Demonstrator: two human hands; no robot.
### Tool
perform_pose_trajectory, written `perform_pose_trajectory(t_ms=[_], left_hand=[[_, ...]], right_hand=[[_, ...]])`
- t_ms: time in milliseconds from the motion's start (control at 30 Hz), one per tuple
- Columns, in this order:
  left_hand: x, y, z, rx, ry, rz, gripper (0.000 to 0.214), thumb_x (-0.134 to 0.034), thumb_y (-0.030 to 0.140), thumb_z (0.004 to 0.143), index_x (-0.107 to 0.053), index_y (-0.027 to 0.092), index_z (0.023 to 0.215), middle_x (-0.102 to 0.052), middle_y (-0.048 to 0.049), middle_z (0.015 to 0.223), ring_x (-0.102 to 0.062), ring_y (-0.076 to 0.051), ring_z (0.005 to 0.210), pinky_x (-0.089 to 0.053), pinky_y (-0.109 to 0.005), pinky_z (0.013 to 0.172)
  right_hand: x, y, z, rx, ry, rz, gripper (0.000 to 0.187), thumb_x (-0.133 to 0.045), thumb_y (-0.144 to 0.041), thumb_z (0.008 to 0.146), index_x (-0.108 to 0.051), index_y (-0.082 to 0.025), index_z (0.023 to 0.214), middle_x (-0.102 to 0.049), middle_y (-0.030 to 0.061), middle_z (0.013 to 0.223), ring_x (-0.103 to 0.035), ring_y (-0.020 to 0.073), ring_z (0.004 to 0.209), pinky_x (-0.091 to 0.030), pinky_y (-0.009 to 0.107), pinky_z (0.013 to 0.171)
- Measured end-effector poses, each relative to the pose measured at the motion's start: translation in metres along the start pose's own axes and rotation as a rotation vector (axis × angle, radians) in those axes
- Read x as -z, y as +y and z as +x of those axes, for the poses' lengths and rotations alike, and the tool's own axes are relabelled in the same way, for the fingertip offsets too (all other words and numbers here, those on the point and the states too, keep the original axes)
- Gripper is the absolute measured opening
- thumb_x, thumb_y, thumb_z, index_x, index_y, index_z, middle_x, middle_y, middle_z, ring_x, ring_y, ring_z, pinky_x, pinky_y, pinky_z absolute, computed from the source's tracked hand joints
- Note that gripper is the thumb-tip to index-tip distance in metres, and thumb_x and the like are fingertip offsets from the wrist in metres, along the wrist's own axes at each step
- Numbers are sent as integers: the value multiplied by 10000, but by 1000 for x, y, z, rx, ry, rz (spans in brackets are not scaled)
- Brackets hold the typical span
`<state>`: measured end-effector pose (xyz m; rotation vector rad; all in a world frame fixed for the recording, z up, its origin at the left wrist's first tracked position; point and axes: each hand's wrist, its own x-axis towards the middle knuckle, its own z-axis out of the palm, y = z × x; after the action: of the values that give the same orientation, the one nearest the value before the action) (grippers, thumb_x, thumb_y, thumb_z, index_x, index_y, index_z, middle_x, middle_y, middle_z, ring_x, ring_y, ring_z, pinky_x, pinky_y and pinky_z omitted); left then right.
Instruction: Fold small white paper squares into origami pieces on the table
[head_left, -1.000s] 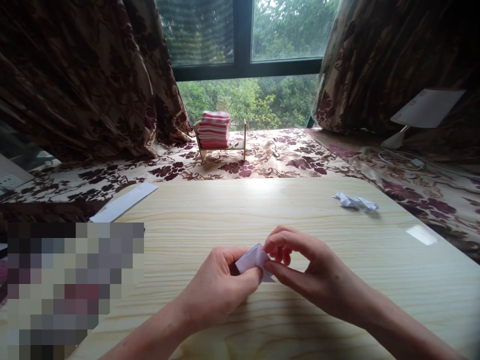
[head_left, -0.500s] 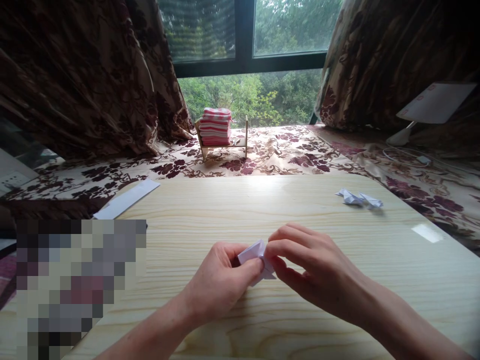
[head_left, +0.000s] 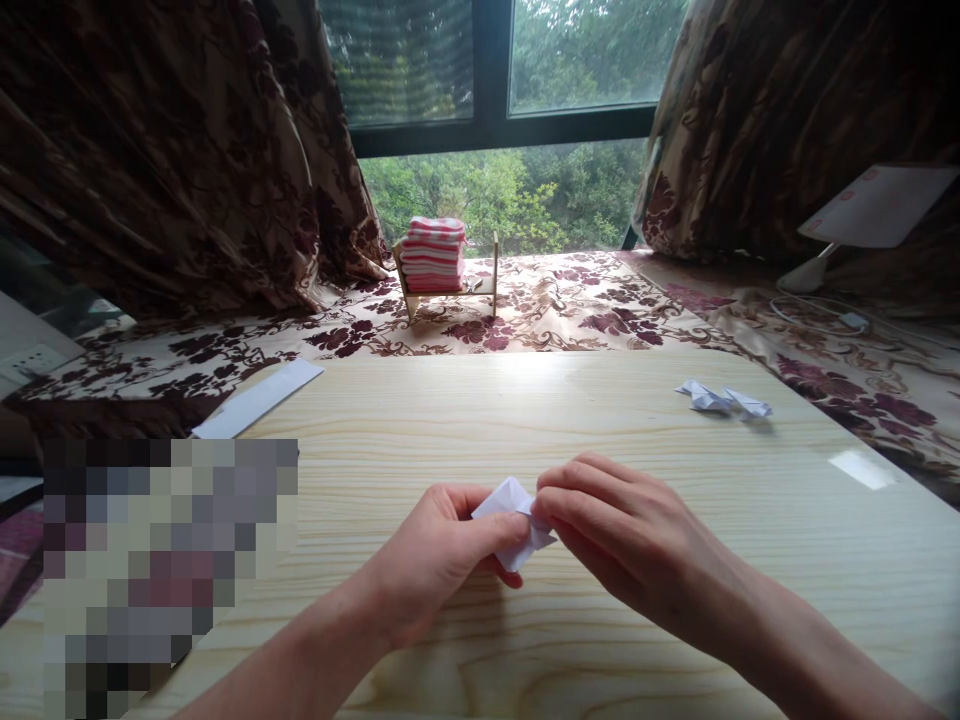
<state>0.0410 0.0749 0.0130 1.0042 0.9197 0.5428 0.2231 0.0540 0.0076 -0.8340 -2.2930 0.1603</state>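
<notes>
A small piece of folded white paper (head_left: pixel 499 498) is held over the near middle of the wooden table (head_left: pixel 420 420). My left hand (head_left: pixel 450 545) grips it from the left, thumb on top and fingers beneath. At the paper's right edge, the fingertips of my right hand (head_left: pixel 615 520) are pinched together on the fold. Its thumb is mostly hidden behind the fingers. Farther right on the table lie folded white paper pieces (head_left: pixel 724 400) with pointed corners.
A white paper strip (head_left: pixel 262 398) lies at the table's far left edge, above a pixelated patch. Behind the table, a small wooden rack (head_left: pixel 495 275) holds folded pink-and-white cloths (head_left: pixel 433 255) on the floral-covered sill. A white lamp (head_left: pixel 877 210) with a cord stands at right.
The folded paper has turned slightly and more of its surface shows. My right fingers have drawn closer together at its right edge. The view has shifted a little.
</notes>
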Motion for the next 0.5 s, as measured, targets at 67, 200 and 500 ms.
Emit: perform_pose_trajectory(t_ms=[67, 200, 500], left_hand=[[2, -1, 1, 21, -14, -52, 103, -656, 213, 672, -660, 110, 666, -541, -7, 644, -460, -100, 626, -459, -216, 588], [5, -3, 2, 52, -21, -138, 122, -675, 215, 676, -682, 100, 714, -558, -21, 685, -468, -102, 647, -486, -226, 597], [1, -4, 2, 11, 13, -109, 162, -658, 261, 693, -663, 104, 653, -567, -20, 642, -471, -100, 600, -454, -229, 583]], right_hand=[[-1, 1, -1, -1, -1, -2, 158, -432, -69, 905, -573, -141, 917, -622, 69, 825, -503, 153, 713, -421, 261, 602], [-1, 1, -1, 5, 2, -19, 155, -434, -68, 905, -567, -144, 927, -621, 74, 845, -513, 156, 731, -432, 264, 616], [-2, 3, -2, -16, -10, 50, 188, -444, -47, 892, -559, -161, 987, -614, 68, 895, -517, 152, 773, -443, 258, 645]])
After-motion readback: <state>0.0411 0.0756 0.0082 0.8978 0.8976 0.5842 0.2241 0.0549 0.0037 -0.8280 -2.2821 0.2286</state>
